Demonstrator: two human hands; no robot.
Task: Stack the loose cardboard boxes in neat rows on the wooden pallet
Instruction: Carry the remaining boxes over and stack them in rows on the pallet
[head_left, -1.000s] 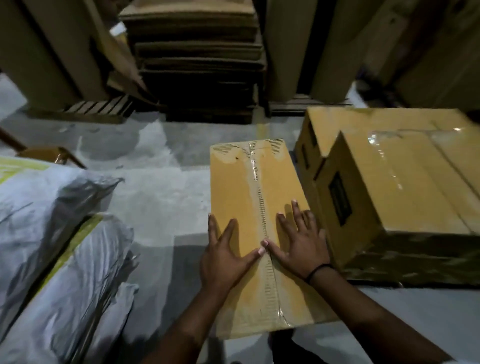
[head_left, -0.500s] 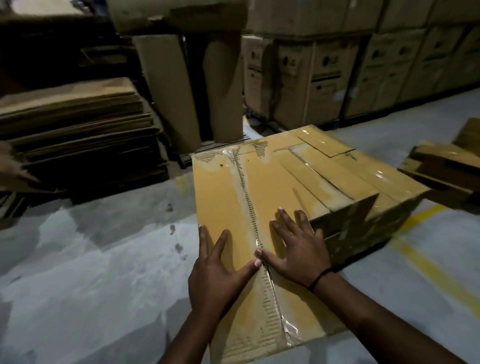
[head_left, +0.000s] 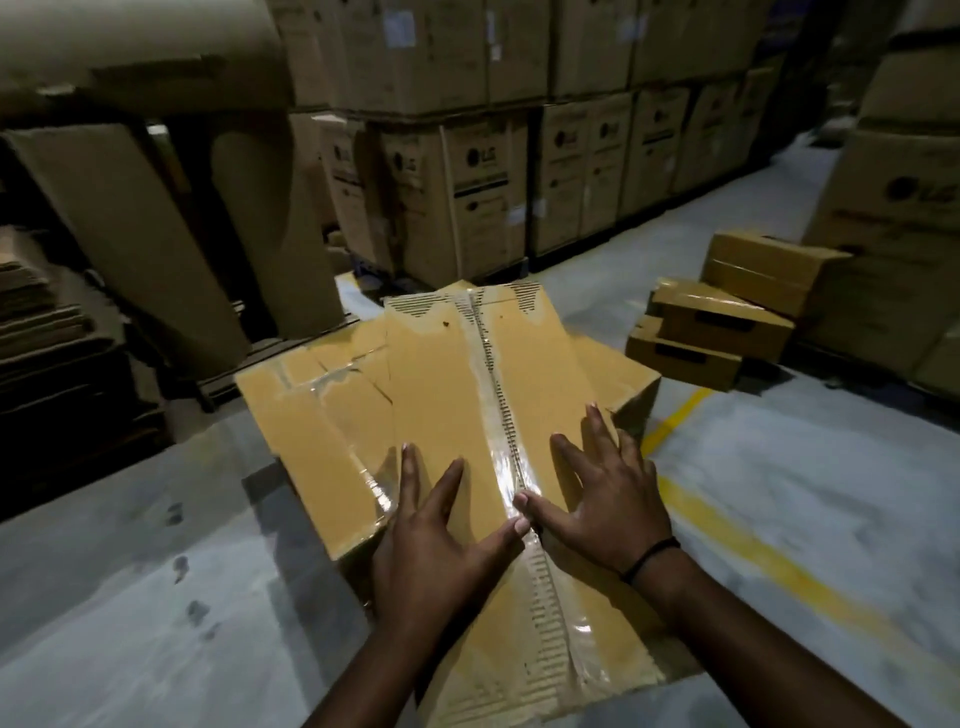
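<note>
A long tan cardboard box (head_left: 452, 395) with a clear taped seam down its top lies in front of me, over a low group of taped boxes (head_left: 311, 415). Whether it rests on them or hangs just above them I cannot tell. My left hand (head_left: 436, 540) lies flat on the box top left of the seam, fingers straight and spread. Right of the seam, my right hand (head_left: 608, 493) also lies flat with spread fingers, a black band on its wrist. The two thumbs nearly meet at the seam. No wooden pallet shows under the boxes.
Three small loose boxes (head_left: 722, 322) lie on the grey floor at the right, past a yellow floor line (head_left: 753, 551). Tall stacks of large printed cartons (head_left: 467, 197) fill the back and right. Flattened cardboard sheets (head_left: 47, 332) are piled at the left, with sheets leaning (head_left: 135, 239) behind.
The long box has moved from the left side of the group of boxes to over its top. The view has swung right. Both hands stay flat on the box.
</note>
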